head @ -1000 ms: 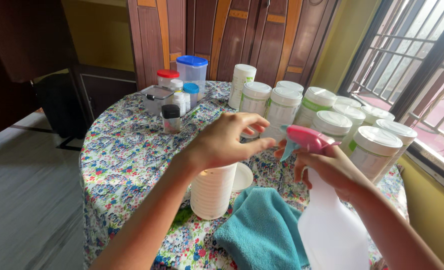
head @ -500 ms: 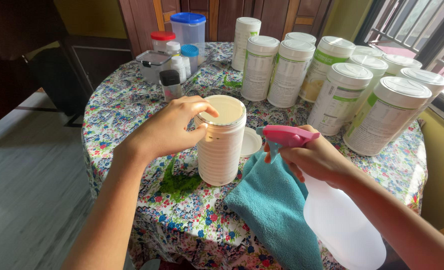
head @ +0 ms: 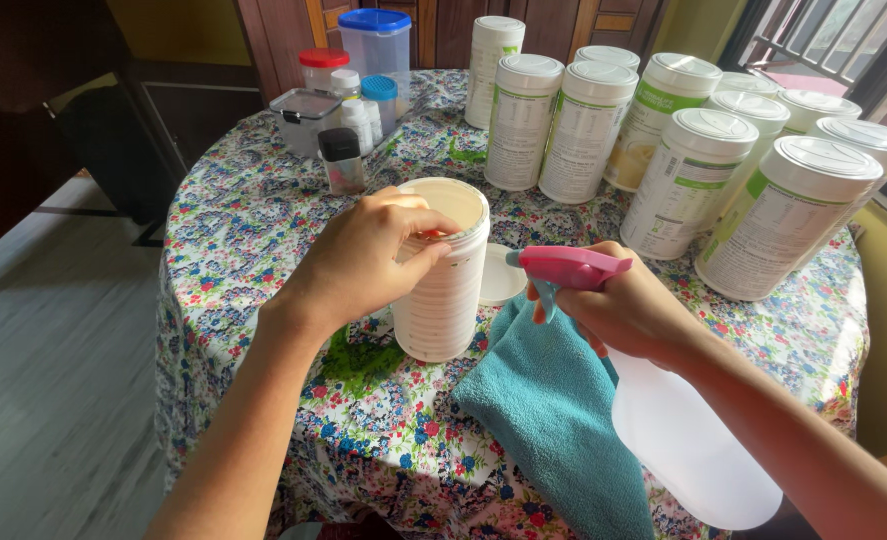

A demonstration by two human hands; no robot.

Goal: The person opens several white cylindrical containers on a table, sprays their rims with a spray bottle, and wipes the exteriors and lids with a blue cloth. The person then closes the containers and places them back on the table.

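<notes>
My left hand point(head: 363, 255) grips the rim of an open white ribbed canister point(head: 443, 290) standing on the flowered tablecloth point(head: 243, 240). My right hand point(head: 633, 310) holds a clear spray bottle point(head: 688, 440) with a pink trigger head point(head: 568, 268), tilted with its nozzle pointing left toward the canister. The canister's white lid point(head: 501, 275) lies flat just behind the nozzle. A teal cloth point(head: 553, 410) is spread on the table under the bottle, right of the canister.
Several tall white lidded canisters point(head: 683, 180) stand in rows at the back right. Small containers sit at the back left: a black-capped shaker point(head: 341, 160), a clear box point(head: 303, 118), a blue-lidded tub point(head: 375, 42). The table's edge drops to a grey floor point(head: 53, 350) on the left.
My left hand came down onto the open canister's rim and now grips it. The spray bottle stayed in my right hand and its nozzle moved closer to the canister.
</notes>
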